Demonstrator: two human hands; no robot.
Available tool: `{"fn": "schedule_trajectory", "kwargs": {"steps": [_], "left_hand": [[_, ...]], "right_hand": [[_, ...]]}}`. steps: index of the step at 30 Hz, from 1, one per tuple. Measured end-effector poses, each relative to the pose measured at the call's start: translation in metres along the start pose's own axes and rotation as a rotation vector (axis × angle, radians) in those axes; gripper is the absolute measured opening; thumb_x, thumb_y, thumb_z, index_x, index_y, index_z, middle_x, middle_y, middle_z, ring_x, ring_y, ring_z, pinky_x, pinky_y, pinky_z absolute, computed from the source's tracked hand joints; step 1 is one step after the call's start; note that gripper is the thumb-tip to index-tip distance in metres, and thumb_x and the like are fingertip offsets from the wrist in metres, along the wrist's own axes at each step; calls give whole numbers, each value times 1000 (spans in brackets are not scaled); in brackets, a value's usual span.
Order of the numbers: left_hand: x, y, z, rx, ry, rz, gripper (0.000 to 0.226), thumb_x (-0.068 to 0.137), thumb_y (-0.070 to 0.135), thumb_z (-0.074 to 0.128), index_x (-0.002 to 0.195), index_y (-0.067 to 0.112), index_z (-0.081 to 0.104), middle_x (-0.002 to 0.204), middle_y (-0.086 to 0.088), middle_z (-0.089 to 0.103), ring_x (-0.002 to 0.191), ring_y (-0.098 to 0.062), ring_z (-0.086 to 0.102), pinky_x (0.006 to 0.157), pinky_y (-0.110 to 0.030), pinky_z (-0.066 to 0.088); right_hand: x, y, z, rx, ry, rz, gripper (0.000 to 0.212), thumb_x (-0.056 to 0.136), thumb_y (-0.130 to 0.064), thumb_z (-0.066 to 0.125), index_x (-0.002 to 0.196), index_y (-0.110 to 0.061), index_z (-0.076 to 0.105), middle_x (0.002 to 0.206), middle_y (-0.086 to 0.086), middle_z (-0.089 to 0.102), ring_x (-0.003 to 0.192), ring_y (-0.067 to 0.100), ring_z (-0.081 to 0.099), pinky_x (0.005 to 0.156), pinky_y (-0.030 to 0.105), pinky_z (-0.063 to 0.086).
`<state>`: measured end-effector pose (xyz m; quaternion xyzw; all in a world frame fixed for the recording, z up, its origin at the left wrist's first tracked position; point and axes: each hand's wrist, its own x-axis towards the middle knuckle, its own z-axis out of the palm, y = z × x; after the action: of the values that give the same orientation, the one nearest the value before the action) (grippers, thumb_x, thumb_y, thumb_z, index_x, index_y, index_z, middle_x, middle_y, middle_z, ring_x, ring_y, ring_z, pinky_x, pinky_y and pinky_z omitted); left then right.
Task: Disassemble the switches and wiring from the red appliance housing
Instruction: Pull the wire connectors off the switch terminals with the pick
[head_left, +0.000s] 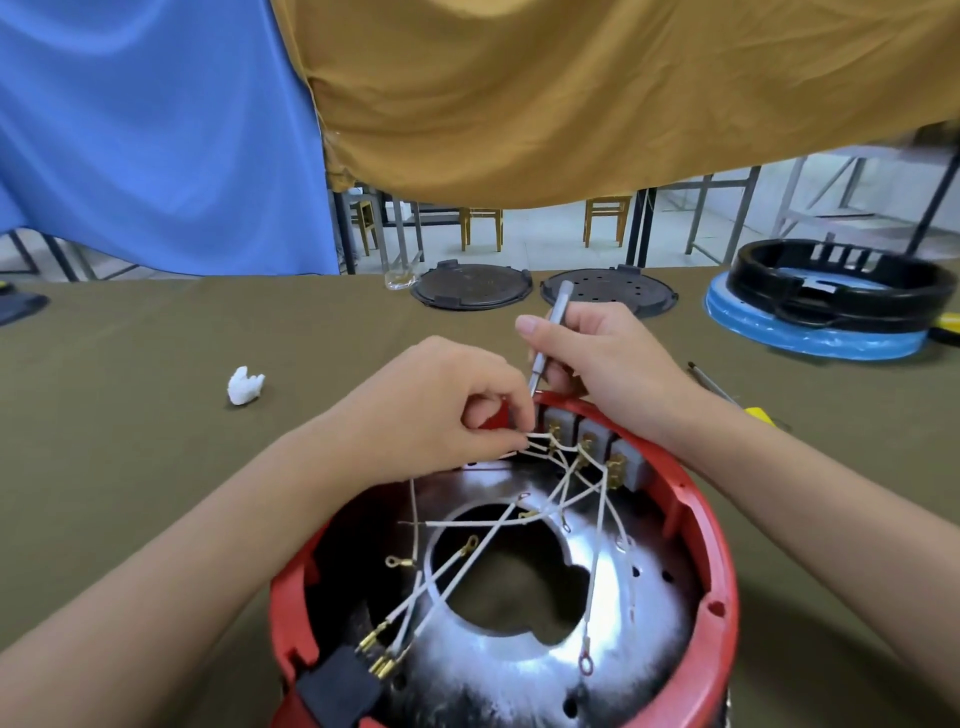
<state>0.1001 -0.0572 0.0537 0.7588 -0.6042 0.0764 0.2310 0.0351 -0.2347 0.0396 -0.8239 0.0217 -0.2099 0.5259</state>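
Left hand (447, 410) pinches white insulated wires (540, 447) at frame centre; right hand (597, 364) grips slim silver metal tool (550, 332), tip behind grey switches (592, 441) on round red plastic housing (722, 597).

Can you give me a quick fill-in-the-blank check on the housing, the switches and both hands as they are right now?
1. The right hand holds a slim ____ tool pointed down at the switches.
2. The left hand pinches ____ wires beside the switches.
3. The grey switches sit inside the far rim of the ____ housing.
4. On the cloth left of the hands lies a crumpled ____ wad.

Missing words: metal; white; red; white
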Motion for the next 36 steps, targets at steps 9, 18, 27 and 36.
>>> {"fn": "schedule_trajectory", "kwargs": {"steps": [9,18,27,36], "left_hand": [[0,-1,1,6,71,-15,14,73,21,86,78,23,73,61,12,42,61,-8,48,60,-23,41],[1,-3,2,-102,31,-35,12,76,17,84,77,24,74,54,7,45,56,-14,49,60,-19,41],[1,-1,2,-116,56,-126,11,71,29,86,77,27,77,84,13,53,90,-8,53,82,-24,45],[2,0,1,-137,18,-127,11,72,26,85,76,29,75,72,11,50,77,-11,50,70,-17,37]], "right_hand": [[0,-2,0,-19,-21,-132,36,98,-31,61,76,-3,62,56,5,56,52,22,48,60,35,45],[0,0,-1,4,-33,-22,36,99,-35,59,71,-11,60,54,2,51,48,12,42,50,23,40],[2,-1,-1,-37,-35,-126,35,100,-30,59,76,-5,61,50,-8,52,48,6,45,55,19,40],[2,0,0,26,-56,2,35,100,-33,58,78,-6,61,52,-1,47,46,10,38,48,16,36]]}}
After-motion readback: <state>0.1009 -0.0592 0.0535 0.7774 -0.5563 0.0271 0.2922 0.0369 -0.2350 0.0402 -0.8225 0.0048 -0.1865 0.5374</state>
